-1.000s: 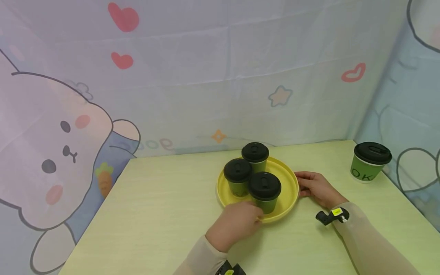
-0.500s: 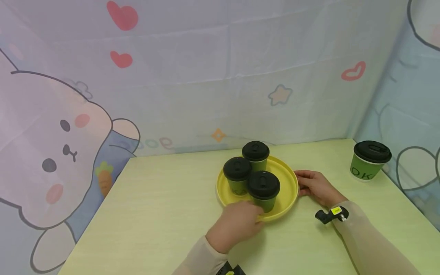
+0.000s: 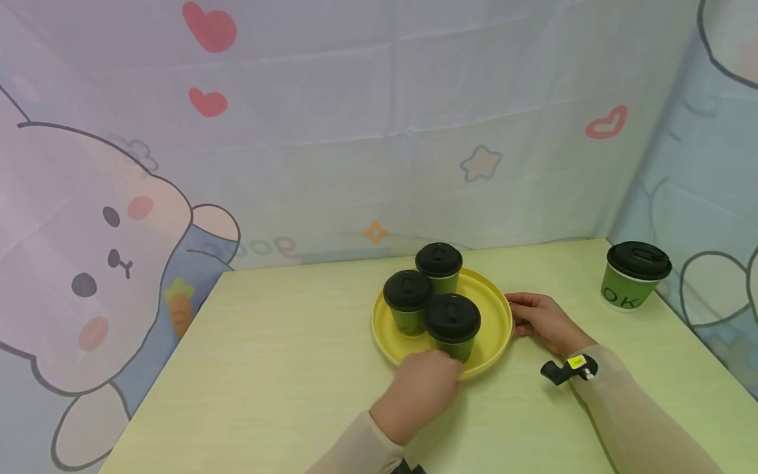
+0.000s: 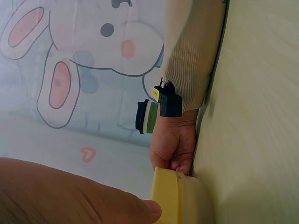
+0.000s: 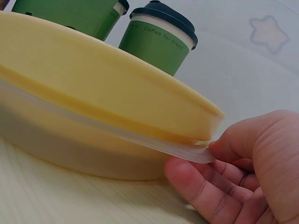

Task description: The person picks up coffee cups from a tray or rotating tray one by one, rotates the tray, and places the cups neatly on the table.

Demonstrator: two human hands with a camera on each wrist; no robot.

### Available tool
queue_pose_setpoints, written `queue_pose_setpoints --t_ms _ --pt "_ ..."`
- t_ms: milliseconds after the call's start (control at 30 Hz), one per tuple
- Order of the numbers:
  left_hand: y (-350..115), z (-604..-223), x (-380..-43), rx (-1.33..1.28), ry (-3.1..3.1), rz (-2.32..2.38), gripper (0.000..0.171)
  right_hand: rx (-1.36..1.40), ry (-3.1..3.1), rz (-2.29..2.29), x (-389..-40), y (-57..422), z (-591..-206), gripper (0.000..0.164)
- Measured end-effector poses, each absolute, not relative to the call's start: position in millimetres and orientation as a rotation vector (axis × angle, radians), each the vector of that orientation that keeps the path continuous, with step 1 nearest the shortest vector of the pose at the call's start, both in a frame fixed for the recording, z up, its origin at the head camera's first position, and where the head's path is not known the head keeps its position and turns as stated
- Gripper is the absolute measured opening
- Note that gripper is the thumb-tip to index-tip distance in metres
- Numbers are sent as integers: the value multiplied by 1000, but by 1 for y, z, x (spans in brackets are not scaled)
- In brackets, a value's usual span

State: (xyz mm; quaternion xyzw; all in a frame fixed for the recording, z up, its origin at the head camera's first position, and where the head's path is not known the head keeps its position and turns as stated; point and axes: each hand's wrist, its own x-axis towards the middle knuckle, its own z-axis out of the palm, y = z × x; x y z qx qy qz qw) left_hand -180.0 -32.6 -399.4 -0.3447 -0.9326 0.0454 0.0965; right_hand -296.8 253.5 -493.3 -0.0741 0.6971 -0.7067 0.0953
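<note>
A round yellow tray [image 3: 494, 319] bears three green paper cups with black lids: a back one [image 3: 444, 284], a left one [image 3: 408, 322] and a front one [image 3: 454, 347]. My left hand [image 3: 420, 392] is at the tray's near rim, fingers bent and mostly hidden beneath the hand; in the left wrist view its fingertip [image 4: 152, 207] presses the yellow side wall. On the right side, my right hand [image 3: 545, 322] pinches the edge. The right wrist view shows its thumb above and a finger below a pale ring [image 5: 173, 151] under the yellow wall.
Another green cup [image 3: 630, 286] with a black lid, lettered "OK", stands on the pale table [image 3: 266, 368] at the far right. A printed cloth backdrop [image 3: 320, 164] rises behind the table and along its right side.
My left hand has slid a little to the right along the tray's near rim. The right hand keeps its place at the edge, and the cups stand nearly as before.
</note>
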Motion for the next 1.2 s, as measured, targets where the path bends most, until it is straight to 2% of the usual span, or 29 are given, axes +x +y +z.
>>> queue_pose_setpoints --t_ms 267,967,1200 --pt "-36 -397 -181 -1052 -2805 39 14 -236 2038 -2113 -295 253 -491 53" --pt "-61 -380 -194 -1114 -2978 -118 15 -210 2052 -2091 -293 253 -490 53" --pt "-63 -372 -192 -1099 -3026 -148 7 -214 2056 -2100 -295 253 -490 52"
